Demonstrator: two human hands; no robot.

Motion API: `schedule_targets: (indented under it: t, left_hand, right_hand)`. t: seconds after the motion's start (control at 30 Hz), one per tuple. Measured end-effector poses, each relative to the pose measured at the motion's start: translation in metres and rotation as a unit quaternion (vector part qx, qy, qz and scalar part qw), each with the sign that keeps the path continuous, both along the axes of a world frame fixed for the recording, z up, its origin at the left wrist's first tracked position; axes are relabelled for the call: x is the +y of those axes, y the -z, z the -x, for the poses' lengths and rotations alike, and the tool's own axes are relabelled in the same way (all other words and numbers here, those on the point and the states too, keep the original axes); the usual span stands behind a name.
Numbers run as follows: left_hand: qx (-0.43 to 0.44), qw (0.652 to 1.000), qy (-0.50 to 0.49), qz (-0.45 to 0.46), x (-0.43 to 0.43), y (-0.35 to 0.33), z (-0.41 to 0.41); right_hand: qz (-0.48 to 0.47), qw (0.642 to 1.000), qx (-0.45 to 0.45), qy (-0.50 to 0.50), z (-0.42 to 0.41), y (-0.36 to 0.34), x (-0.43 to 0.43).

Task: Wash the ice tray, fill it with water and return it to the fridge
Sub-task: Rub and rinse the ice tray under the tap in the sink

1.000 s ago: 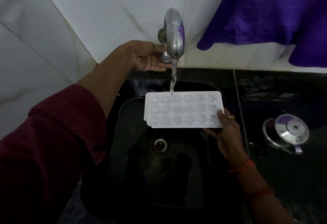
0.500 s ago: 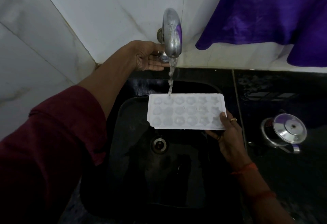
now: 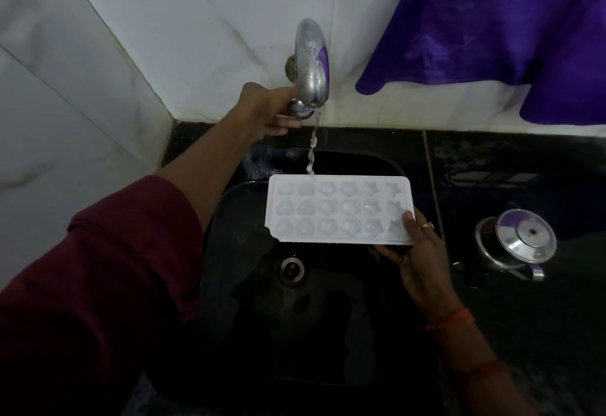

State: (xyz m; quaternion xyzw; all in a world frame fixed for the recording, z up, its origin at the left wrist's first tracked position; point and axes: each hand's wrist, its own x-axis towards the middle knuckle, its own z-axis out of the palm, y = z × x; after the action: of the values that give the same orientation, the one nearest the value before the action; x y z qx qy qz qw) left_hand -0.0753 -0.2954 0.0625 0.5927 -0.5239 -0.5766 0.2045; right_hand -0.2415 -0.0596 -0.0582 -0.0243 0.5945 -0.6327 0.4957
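A person stands over a black sink (image 3: 229, 284) set into a dark stone desk (image 3: 524, 333), both arms reaching forward. The right hand (image 3: 416, 261), a ring on one finger and red thread at the wrist, comes in from the lower right and grips the white ice tray (image 3: 339, 210) by its near right corner, thumb pressed on the top face and fingers curled beneath. The tray is held roughly level above the basin, over and just beyond the round metal drain (image 3: 290, 268), its long side running left to right. It carries three rows of six moulded cups, rounded shapes to the left and star shapes to the right; whether the cups hold water cannot be told in the dim light. The left arm, in a dark red sleeve (image 3: 98, 268), stretches across the sink's left side, and the left hand (image 3: 265, 110) is closed on the knob under the steel tap (image 3: 311, 64), which is fixed to the white tiled wall (image 3: 196, 21). A thin stream of water (image 3: 312, 149) falls from the spout onto the tray's far edge, left of its middle. On the desk to the right a steel pot with a lid (image 3: 521, 241) stands well apart from the tray. A purple cloth (image 3: 492, 21) hangs against the wall at the upper right.
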Motion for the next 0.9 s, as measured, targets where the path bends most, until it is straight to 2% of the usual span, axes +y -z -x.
schedule_targets:
  t: [0.17,0.27,0.37,0.5,0.67,0.9]
  left_hand:
    - [0.025,0.999,-0.024,-0.036,0.026,0.026,-0.029]
    - [0.041,0.993,-0.11,-0.02,0.05,0.056,-0.053]
    - [0.064,0.98,-0.175,-0.068,0.083,0.084,-0.081]
    - [0.142,0.964,-0.166,-0.153,0.134,0.094,-0.103]
    - [0.287,0.927,-0.162,-0.179,0.164,0.085,-0.107]
    - [0.315,0.911,-0.219,-0.153,0.178,0.092,-0.124]
  right_hand:
    - [-0.002,1.0,-0.004,-0.01,-0.005,0.003,0.002]
    - [-0.002,1.0,-0.006,-0.015,-0.01,0.005,0.003]
    - [0.001,1.0,-0.005,-0.027,-0.016,0.007,0.003]
    - [0.004,0.999,0.0,-0.046,-0.026,0.008,0.002]
    - [0.006,0.997,0.004,-0.081,-0.042,0.006,0.0]
    - [0.003,0.993,0.001,-0.118,-0.064,0.008,0.0]
